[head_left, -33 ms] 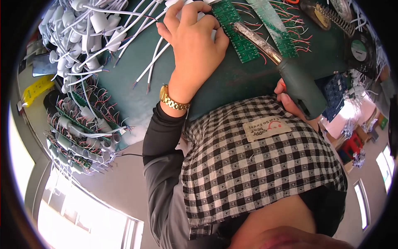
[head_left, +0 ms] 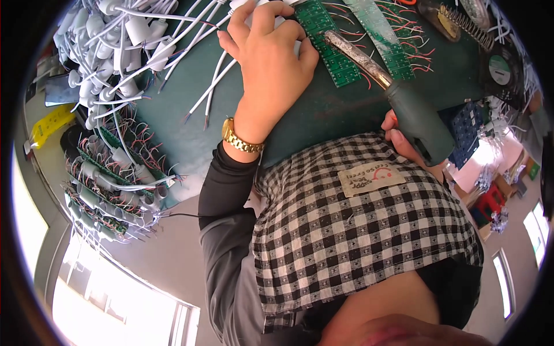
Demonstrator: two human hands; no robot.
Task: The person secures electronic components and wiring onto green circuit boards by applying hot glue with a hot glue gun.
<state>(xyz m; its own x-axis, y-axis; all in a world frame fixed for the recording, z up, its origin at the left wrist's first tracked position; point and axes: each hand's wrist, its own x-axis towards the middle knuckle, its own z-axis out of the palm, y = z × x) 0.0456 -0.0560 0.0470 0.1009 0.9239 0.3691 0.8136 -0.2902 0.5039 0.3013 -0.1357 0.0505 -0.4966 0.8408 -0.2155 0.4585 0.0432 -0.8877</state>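
Note:
My left hand (head_left: 271, 63), a gold watch (head_left: 242, 138) on its wrist, curls over the left end of a green circuit board (head_left: 329, 46) and pinches a white wire (head_left: 231, 63) against it. My right hand (head_left: 401, 144) grips the dark green handle of a soldering iron (head_left: 415, 121). Its metal shaft slants up to the left, and the tip rests on the board beside my left thumb. A checked apron (head_left: 358, 230) hides most of my right arm.
A second green board (head_left: 384, 34) with red leads lies to the right. White capped wires (head_left: 121, 46) are piled at the upper left, with finished boards and wires (head_left: 109, 184) stacked below. A coiled iron stand (head_left: 461, 23) and a small fan (head_left: 502, 69) sit at the upper right.

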